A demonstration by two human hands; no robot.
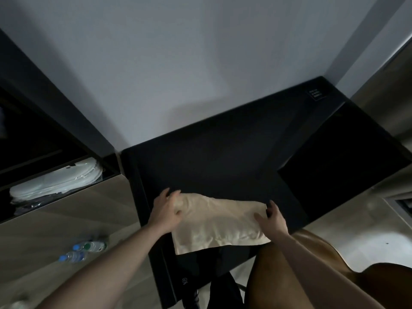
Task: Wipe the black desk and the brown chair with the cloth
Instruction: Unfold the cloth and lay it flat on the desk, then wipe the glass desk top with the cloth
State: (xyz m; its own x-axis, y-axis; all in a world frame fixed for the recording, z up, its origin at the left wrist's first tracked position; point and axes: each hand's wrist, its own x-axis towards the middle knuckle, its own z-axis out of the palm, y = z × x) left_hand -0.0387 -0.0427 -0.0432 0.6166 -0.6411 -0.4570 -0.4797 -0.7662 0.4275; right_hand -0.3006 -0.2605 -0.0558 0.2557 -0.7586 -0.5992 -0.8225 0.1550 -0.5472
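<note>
So the cream-colored cloth (219, 224) is lying spread out near the front edge of the black counter (223, 157), right in the lower middle of the frame, with its bottom edge hanging a bit past the counter's lip. The person's left hand (167, 210) has the cloth's upper left corner bunched up, fingers (176, 197) curled around the fabric and pinching it. The right hand (270, 218) is on the cloth's right edge, thumb lying on top and the fingers hooked over the corner, so it's gripping too. Both forearms come in from the bottom of the frame. Lower right there's the brown chair (316, 259), glossy seat tucked up just beside the counter's front edge, partly behind the right arm. Over in the lower left, a couple of plastic water bottles (83, 250) with blue caps sit on a wood-tone surface, pretty blurry. Above those, left side, a dark open shelf (55, 172) has some white stuff wrapped in plastic. Plain white wall (178, 63) fills the top.
</note>
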